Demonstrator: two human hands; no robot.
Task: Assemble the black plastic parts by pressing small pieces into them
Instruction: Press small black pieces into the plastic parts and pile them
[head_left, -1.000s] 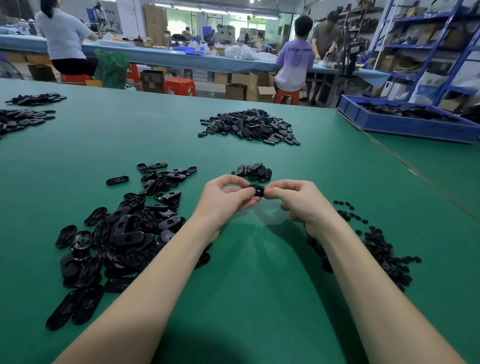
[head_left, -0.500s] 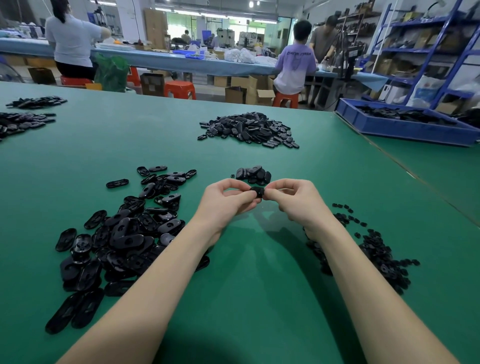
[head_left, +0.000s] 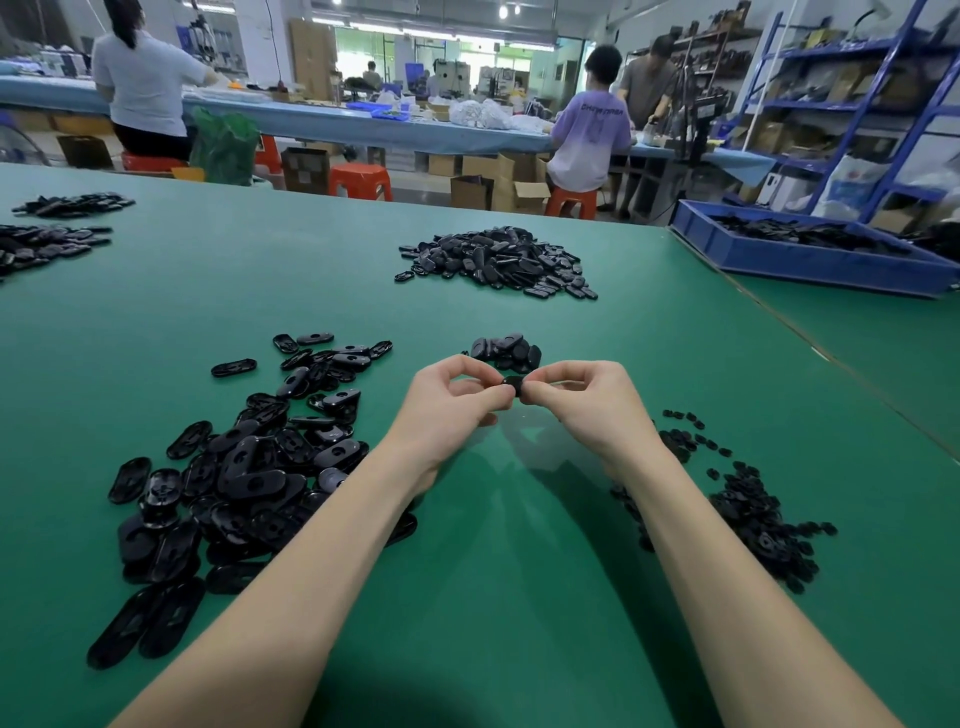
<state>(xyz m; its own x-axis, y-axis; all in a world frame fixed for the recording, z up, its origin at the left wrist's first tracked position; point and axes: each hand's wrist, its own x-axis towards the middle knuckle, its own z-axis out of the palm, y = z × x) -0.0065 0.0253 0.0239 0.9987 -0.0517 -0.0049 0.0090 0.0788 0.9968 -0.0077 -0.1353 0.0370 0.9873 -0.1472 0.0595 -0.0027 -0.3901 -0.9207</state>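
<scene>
Above the green table (head_left: 493, 571), my left hand (head_left: 452, 402) and my right hand (head_left: 587, 402) meet fingertip to fingertip on one black oval plastic part (head_left: 513, 383). Both pinch it with curled fingers and thumbs, and most of it is hidden by the fingers. A loose heap of black oval parts (head_left: 244, 467) lies to the left of my left forearm. A pile of small black pieces (head_left: 748, 509) lies to the right of my right forearm. A small cluster of black parts (head_left: 506, 351) sits just beyond my hands.
A larger heap of black parts (head_left: 498, 260) lies farther back in the middle, and two more piles (head_left: 47, 234) at the far left. A blue bin (head_left: 810, 260) holding black parts stands at the back right. People sit at a long bench behind.
My hands have stayed together on the same part and barely shifted. The view has tilted slightly, so everything sits a little lower in the frame.
</scene>
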